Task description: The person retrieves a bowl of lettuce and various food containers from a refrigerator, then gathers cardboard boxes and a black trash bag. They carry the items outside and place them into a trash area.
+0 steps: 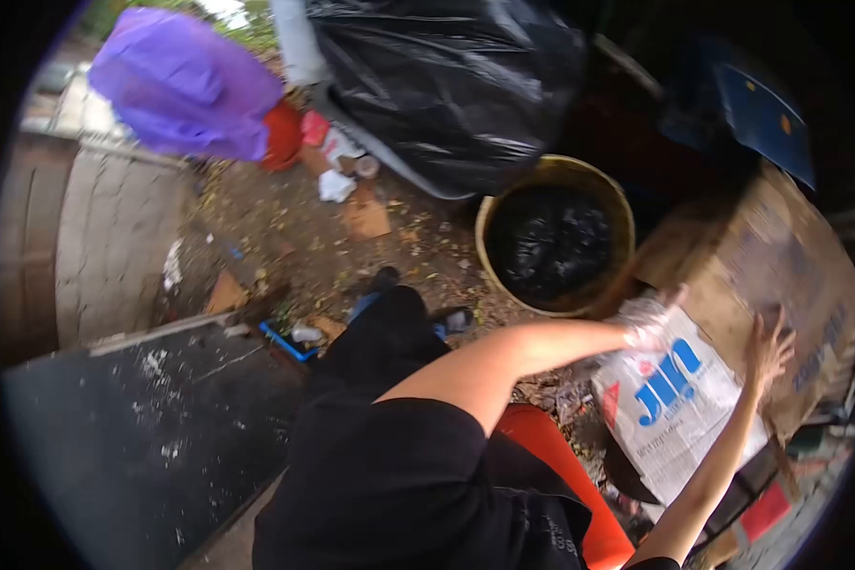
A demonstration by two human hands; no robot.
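My left hand (651, 318), in a clear plastic glove, is over the top edge of a white printed sack (670, 404), where it meets a brown cardboard sheet (760, 275). A finger points out toward the cardboard; the rest of the hand is blurred, and I see nothing held in it. My right hand (769, 351) is bare and lies on the cardboard with its fingers spread. Close by my left hand stands a round bucket (485, 237) with a yellowish rim, dark and shiny inside.
A large black plastic bag (446, 85) is beyond the bucket. At the upper left is a purple bag (180, 81) beside an orange-red object (281, 136). A dark board (152, 437) lies at lower left. Litter and leaves cover the ground; an orange-red surface (565, 465) is beside me.
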